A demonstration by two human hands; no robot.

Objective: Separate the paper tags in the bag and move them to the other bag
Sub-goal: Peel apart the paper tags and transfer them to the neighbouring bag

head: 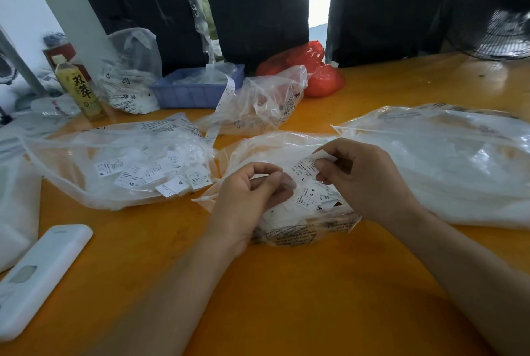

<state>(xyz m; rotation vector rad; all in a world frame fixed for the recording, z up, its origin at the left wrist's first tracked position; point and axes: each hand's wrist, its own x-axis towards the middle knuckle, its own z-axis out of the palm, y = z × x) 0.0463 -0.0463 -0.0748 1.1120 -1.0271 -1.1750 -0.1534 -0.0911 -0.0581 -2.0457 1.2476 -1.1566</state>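
Both hands pinch one strip of paper tags [304, 170] — left hand [255, 192] its lower end, right hand [361, 177] its upper end — above the open clear bag [289, 229] on the worktop [286, 298].

A white remote [40, 278] lies on the orange bench [286, 298]; bottle [77, 88], blue tray [195, 91], red bags [312, 68] behind.

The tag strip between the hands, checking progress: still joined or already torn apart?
Still joined: the tag strip runs unbroken from left hand to right hand.
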